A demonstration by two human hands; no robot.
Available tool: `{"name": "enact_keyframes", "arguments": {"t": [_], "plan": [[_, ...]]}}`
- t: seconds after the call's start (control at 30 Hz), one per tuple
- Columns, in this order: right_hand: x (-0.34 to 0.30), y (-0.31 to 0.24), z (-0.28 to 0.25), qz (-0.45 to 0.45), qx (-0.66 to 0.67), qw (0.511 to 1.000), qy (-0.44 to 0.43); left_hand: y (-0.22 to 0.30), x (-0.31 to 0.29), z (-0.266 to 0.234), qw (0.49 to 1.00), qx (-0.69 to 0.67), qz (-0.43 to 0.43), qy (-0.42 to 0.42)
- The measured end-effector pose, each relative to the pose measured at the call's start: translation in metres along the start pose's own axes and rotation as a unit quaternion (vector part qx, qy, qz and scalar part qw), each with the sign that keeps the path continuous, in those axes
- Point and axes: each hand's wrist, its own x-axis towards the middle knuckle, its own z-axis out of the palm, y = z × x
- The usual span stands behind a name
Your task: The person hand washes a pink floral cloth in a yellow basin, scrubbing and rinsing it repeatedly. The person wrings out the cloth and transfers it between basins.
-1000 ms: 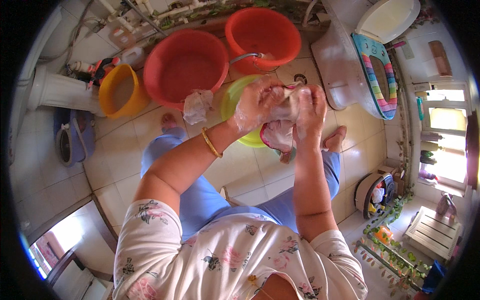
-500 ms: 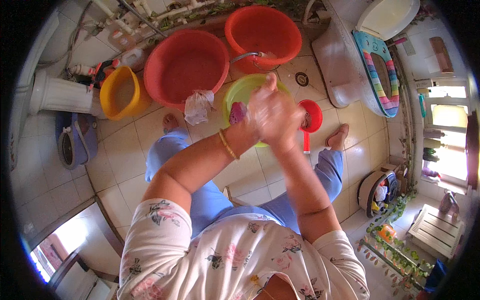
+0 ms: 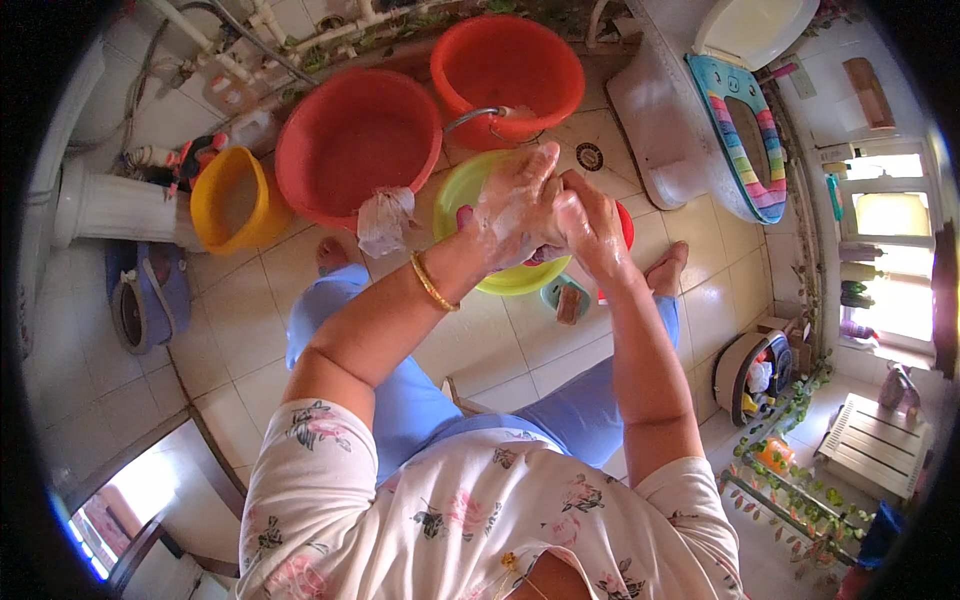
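Note:
Wet with white lather, my left hand point(image 3: 510, 207) is raised over a yellow-green basin point(image 3: 452, 197), its fingers stretched out and pressed together. My right hand point(image 3: 592, 225) meets it from the right, fingers curled around part of the left hand; exactly which part is hard to tell. A gold bangle point(image 3: 432, 281) circles my left wrist. Below the hands, patches of pinkish-purple cloth point(image 3: 464, 216) show in the basin, mostly hidden. Against the basin's near right side lies a teal soap dish point(image 3: 552, 293) with a brown bar of soap point(image 3: 569, 305). A red dipper point(image 3: 627, 228) is largely covered by my right hand.
Beyond the basin stand a large red tub point(image 3: 357, 140) with a whitish cloth point(image 3: 385, 220) on its rim, and an orange-red bucket point(image 3: 507, 75). A yellow bucket point(image 3: 232, 200) is at left. A toilet point(image 3: 665, 160) stands at right, near a floor drain point(image 3: 590, 156).
My hands were blurred together over the basin; now my right hand grips the left more distinctly. The soap dish shows beside the basin, and the dipper is more covered. The view has shifted slightly.

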Motion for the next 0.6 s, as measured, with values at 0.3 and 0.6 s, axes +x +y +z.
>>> {"name": "enact_keyframes", "arguments": {"t": [0.3, 0.6], "plan": [[0.001, -0.001, -0.063, -0.099, 0.181, 0.964, 0.17, -0.02, 0.024, -0.051, 0.922, 0.237, 0.042, -0.304], [-0.02, 0.013, 0.027, -0.06, -0.065, 0.976, 0.201, -0.054, 0.003, -0.023, 0.953, -0.254, -0.104, -0.131]]}}
